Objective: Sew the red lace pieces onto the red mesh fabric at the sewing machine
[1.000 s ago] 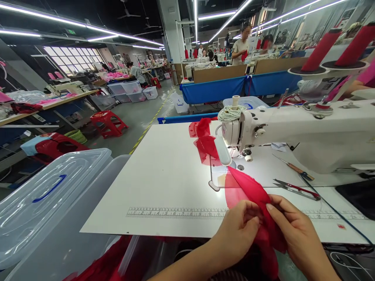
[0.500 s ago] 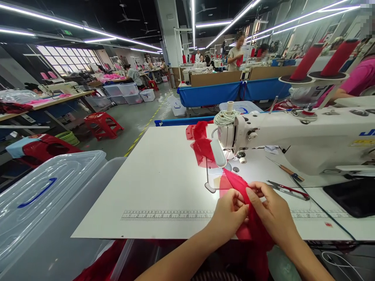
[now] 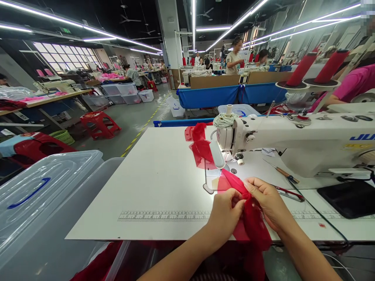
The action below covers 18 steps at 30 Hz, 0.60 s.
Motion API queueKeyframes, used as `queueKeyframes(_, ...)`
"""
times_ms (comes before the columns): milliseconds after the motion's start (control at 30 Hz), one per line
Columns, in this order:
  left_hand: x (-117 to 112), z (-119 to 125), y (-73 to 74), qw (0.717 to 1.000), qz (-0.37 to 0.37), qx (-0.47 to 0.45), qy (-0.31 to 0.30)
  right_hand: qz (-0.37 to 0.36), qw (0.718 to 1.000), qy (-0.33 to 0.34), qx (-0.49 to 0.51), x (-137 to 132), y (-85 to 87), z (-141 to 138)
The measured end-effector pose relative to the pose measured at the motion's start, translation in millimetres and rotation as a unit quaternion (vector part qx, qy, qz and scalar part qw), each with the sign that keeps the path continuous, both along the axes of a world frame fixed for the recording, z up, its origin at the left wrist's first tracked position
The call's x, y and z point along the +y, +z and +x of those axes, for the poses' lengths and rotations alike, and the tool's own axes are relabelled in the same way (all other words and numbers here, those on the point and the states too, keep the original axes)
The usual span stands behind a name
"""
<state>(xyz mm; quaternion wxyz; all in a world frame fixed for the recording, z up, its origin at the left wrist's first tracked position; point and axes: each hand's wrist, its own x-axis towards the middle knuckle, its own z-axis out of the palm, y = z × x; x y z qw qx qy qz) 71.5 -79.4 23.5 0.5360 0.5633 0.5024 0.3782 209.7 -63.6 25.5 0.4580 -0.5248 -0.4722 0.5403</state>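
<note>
A strip of sheer red fabric [image 3: 254,226] runs from under the needle of the white sewing machine [image 3: 293,140] toward me and hangs over the front edge of the white table [image 3: 158,183]. My left hand [image 3: 225,216] pinches the strip from the left, fingers closed on it. My right hand [image 3: 268,203] pinches the same strip from the right, fingertips near the needle plate. More red fabric [image 3: 200,146] lies bunched behind the presser foot.
Red-handled thread snips [image 3: 288,192] and a small awl [image 3: 283,171] lie right of my hands. Clear plastic bins with a lid [image 3: 43,191] stand at the left. Two red thread cones [image 3: 318,66] top the machine. A person in pink sits at far right; others work behind.
Both hands slid forward along the red strip toward the needle, from near the table's front edge to just short of the needle plate. The camera shifted slightly.
</note>
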Motion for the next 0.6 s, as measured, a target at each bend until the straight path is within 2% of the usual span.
queueKeyframes(67, 0.9, -1.4, -0.4, 1.000, 0.024, 0.017, -0.005, -0.026, 0.999, 0.002, 0.040, 0.1, 1.0, 0.0)
queueKeyframes(200, -2.9, -4.8, 1.9, 0.994, 0.065, 0.084, -0.029, 0.010, 0.996, -0.053, 0.068, 1.1, 1.8, -3.1)
queueKeyframes(267, -5.4, -5.9, 3.5, 0.990, 0.063, 0.117, -0.050, 0.026, 0.994, -0.077, 0.072, 0.6, 1.4, -5.8)
queueKeyframes(333, -6.6, -7.2, 4.1, 0.988, 0.051, 0.131, -0.065, 0.025, 0.995, -0.065, 0.075, -0.7, 0.7, -7.8)
queueKeyframes(400, -6.2, -9.3, 3.4, 0.989, 0.059, 0.127, -0.050, 0.024, 0.995, -0.046, 0.083, -2.2, -0.3, -8.4)
queueKeyframes(533, -1.1, -16.2, 3.2, 0.981, 0.168, 0.100, 0.021, 0.042, 0.995, -0.032, 0.082, -3.7, -0.8, -7.2)
queueKeyframes(600, 3.7, -19.9, 5.7, 0.974, 0.201, 0.102, 0.029, 0.058, 0.997, -0.021, 0.047, -4.0, 1.2, -7.2)
